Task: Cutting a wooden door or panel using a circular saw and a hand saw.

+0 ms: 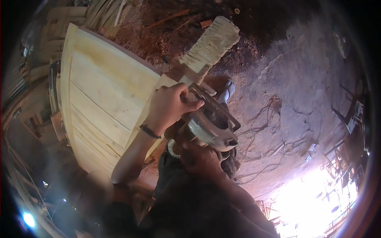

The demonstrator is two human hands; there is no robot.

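Power tool [212, 129], a handheld one with a rounded grey metal guard and a long flat base plate, sits just beyond the right edge of a large pale wooden panel [107, 75], nearer the panel's far right corner than its near end. The tool is tilted, its base plate slanting from far left to near right. The person's left hand [168, 105] is at the tool's far end, its fingers curled and the thumb laid against the metal; whether they grip the tool or the wood beside it cannot be told. A dark band [150, 131] circles the left wrist. The right hand [200, 158] is closed on the near end of the tool, close in front of the person's dark clothing [178, 206], with shadow hiding the separate fingers.

Past the left hand, a rough-edged pale board [214, 43] points away over the floor [305, 79], beyond the panel's far right corner. The panel itself shows long seams between its planks and a raised strip along its left edge. A sandalled foot [228, 91] stands on the floor just beyond the tool. To the right, thin cables [264, 129] lie in loose loops across the floor. Lengths of timber [105, 16] are stacked beyond the panel's far edge, and strong light [313, 202] washes out the near right part of the scene.
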